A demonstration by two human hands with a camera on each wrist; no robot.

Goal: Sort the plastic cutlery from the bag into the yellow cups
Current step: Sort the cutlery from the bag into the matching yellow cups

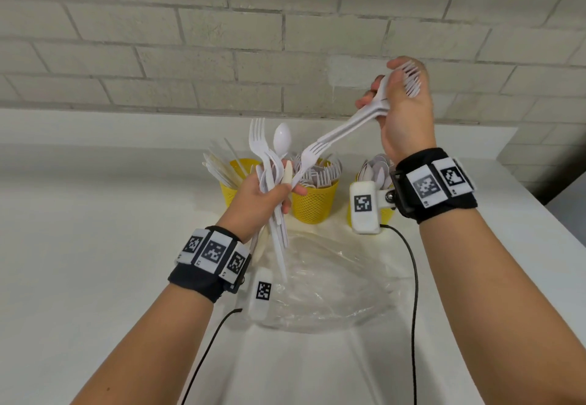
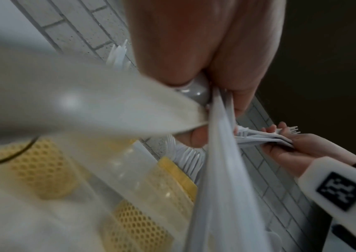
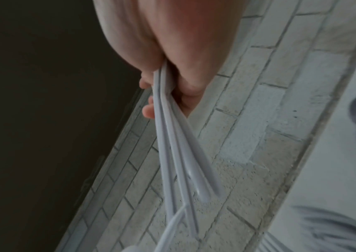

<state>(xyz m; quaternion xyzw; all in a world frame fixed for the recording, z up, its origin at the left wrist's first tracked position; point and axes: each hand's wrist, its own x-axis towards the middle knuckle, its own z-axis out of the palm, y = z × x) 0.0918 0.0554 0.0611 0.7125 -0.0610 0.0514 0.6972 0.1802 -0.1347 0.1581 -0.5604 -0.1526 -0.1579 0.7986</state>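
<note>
My left hand (image 1: 269, 192) grips a mixed bundle of white plastic cutlery (image 1: 272, 163) upright above the table: forks, a spoon and a cream knife. My right hand (image 1: 401, 103), raised higher at the right, holds several white forks (image 1: 348, 124) by their necks, tines (image 1: 412, 79) poking out past the fingers. In the right wrist view the fork handles (image 3: 179, 153) fan out below the fist. Three yellow mesh cups stand behind: the left cup (image 1: 233, 182) with knives, the middle cup (image 1: 315, 201) with forks, the right cup (image 1: 385, 211) with spoons. The clear plastic bag (image 1: 333, 284) lies flat in front.
A white table (image 1: 95, 246) runs to a grey brick wall (image 1: 253, 40). Black cables (image 1: 413, 293) trail from both wrist cameras across the table. The table's right edge (image 1: 539, 214) drops off near my right forearm.
</note>
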